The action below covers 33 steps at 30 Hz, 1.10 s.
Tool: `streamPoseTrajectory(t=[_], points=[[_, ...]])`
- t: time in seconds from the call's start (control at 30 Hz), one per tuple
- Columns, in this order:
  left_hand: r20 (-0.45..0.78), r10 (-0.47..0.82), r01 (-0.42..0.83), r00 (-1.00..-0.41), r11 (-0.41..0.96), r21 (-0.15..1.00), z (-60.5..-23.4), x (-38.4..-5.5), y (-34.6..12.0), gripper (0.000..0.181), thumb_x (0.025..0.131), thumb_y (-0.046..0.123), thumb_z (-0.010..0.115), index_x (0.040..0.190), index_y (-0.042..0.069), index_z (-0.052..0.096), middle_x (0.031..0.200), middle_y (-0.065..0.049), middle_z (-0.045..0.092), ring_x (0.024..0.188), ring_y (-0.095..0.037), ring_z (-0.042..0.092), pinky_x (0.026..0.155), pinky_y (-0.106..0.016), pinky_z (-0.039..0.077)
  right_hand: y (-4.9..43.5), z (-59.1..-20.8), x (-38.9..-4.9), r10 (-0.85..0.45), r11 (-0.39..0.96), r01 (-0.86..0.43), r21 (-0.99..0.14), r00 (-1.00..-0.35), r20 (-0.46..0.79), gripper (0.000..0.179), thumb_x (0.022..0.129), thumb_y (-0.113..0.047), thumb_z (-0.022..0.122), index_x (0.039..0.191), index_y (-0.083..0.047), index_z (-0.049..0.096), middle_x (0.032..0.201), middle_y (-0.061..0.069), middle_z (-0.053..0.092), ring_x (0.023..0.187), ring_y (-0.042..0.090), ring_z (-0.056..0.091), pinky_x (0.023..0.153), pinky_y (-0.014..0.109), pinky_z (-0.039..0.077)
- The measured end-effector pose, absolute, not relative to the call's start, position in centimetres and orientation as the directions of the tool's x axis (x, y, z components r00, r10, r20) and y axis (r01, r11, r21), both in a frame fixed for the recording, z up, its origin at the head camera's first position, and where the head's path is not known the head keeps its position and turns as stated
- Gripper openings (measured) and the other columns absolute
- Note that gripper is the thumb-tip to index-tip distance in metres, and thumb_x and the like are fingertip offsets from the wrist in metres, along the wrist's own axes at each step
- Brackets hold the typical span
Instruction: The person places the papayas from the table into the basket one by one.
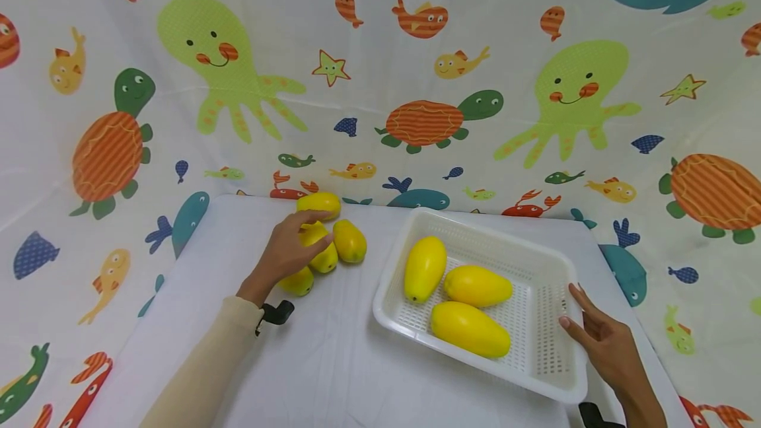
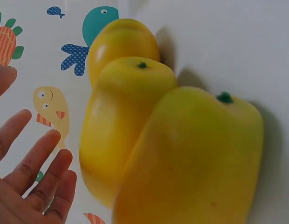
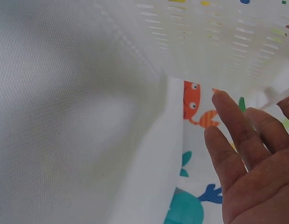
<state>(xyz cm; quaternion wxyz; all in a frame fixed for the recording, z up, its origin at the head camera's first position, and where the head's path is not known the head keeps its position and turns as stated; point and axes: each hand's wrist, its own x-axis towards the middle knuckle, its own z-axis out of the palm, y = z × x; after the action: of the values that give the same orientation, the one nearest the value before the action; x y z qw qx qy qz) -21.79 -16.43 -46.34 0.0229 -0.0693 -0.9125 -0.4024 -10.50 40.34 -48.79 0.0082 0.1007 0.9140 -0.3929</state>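
Observation:
My left hand [image 1: 290,248] hovers over a cluster of several yellow mangoes [image 1: 350,242] on the left of the table, thumb and fingers spread apart. In the left wrist view its fingers [image 2: 39,163] lie beside the mangoes, with a gap between, and a large mango [image 2: 191,158] with a green stem end is closest. On the right stands a white perforated basket [image 1: 549,335] with three mangoes [image 1: 471,329] in it. At the basket's right rim is my right hand [image 1: 606,345], its thumb and a fingertip over the rim; other straight fingers [image 3: 240,128] extend outside the wall.
A white cloth covers the table [image 1: 321,362]. Behind and around it hangs a white curtain [image 1: 368,38] printed with sea animals. The basket's back corner is close to the table's far edge. A black strap mount [image 1: 276,313] sits at my left wrist.

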Motion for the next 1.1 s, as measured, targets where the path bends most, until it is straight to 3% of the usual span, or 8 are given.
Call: streamPoseTrajectory(t=[0.3, 0.73, 1.1], points=[[0.065, 0.109, 0.125, -0.992, 0.746, 0.654, -47.0, -20.4, -18.2, 0.06, 0.096, 0.039, 0.075, 0.152, 0.023, 0.058, 0.157, -0.014, 0.053, 0.146, -0.041, 0.043, 0.123, -0.071, 0.031, 40.4, -49.0, -10.5, 0.185, 0.657, 0.211, -0.723, -0.976, -0.117, 0.081, 0.099, -0.045, 0.074, 0.165, -0.029, 0.031, 0.17, -0.001, 0.019, 0.143, 0.052, 0.043, 0.084, 0.043, 0.064], [0.119, 0.094, 0.149, -0.988, 0.764, 0.628, -47.2, -18.2, -20.4, 0.067, 0.093, 0.043, 0.08, 0.15, 0.016, 0.058, 0.157, -0.016, 0.053, 0.148, -0.042, 0.041, 0.123, -0.072, 0.031, 40.4, -49.0, -10.6, 0.175, 0.667, 0.191, -0.72, -0.98, -0.098, 0.08, 0.1, -0.044, 0.074, 0.165, -0.028, 0.031, 0.171, 0.0, 0.02, 0.143, 0.052, 0.044, 0.091, 0.046, 0.057], [0.125, 0.051, 0.118, -0.991, 0.773, 0.623, -48.5, -16.3, -21.8, 0.073, 0.09, 0.048, 0.082, 0.151, 0.016, 0.058, 0.155, -0.019, 0.053, 0.144, -0.044, 0.042, 0.12, -0.074, 0.031, 40.4, -49.0, -10.5, 0.182, 0.661, 0.199, -0.723, -0.978, -0.103, 0.08, 0.1, -0.044, 0.074, 0.165, -0.028, 0.031, 0.17, -0.001, 0.02, 0.143, 0.052, 0.044, 0.09, 0.047, 0.059]])
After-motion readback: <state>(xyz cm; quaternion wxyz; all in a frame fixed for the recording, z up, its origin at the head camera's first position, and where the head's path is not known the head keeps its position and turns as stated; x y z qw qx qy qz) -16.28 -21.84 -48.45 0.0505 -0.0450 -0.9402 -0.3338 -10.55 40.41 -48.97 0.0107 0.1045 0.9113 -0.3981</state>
